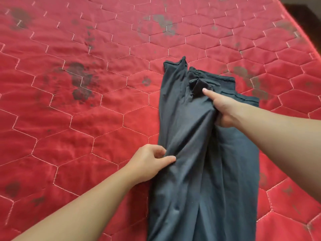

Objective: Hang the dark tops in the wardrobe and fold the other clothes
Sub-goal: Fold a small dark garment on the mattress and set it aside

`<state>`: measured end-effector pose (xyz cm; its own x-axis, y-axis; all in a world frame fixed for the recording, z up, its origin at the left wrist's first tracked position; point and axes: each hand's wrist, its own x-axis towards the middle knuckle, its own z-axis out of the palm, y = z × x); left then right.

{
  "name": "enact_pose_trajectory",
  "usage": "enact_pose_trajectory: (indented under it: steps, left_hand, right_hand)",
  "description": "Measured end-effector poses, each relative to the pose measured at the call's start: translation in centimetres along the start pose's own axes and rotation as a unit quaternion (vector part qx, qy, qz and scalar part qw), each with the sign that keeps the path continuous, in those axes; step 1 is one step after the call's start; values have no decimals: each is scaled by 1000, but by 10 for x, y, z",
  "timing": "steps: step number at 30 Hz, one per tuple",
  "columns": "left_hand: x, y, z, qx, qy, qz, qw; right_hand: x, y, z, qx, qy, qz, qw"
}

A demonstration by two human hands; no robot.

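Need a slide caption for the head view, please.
Both hands, left and right, grip a dark garment on a red quilted mattress.

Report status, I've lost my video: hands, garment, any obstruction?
Left hand pinching dark garment edge. Right hand gripping its middle fold. Garment flat on red mattress. No obstruction.

Dark grey garment (205, 153) lay lengthwise on the red quilted mattress (78, 110). Left hand (149, 162) pinched a fold at its left edge. Right hand (222, 110) gripped bunched fabric further up, thumb extended.
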<state>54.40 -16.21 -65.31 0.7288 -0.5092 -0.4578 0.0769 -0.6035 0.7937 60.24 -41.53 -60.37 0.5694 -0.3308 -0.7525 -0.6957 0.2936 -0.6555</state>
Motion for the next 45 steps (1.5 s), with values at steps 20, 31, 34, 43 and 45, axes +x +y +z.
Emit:
enact_pose_trajectory:
  steps: [20, 31, 34, 43, 45]
  left_hand:
    - [7, -12, -25, -179, -12, -185, 966]
    - [9, -11, -28, -168, -21, -193, 967]
    - [9, -11, -27, -173, -20, -189, 966]
    - [2, -7, -27, -169, 0, -177, 970]
    - [1, -5, -27, -172, -2, -173, 970]
  right_hand:
    - [76, -55, 68, -210, 137, -170, 953]
    - [89, -79, 91, -273, 139, -264, 915]
    - [66, -86, 99, -223, 70, -325, 916]
    - [-31, -112, 38, -175, 156, -575, 783]
    - [-25, -109, 10, -226, 214, -538, 783]
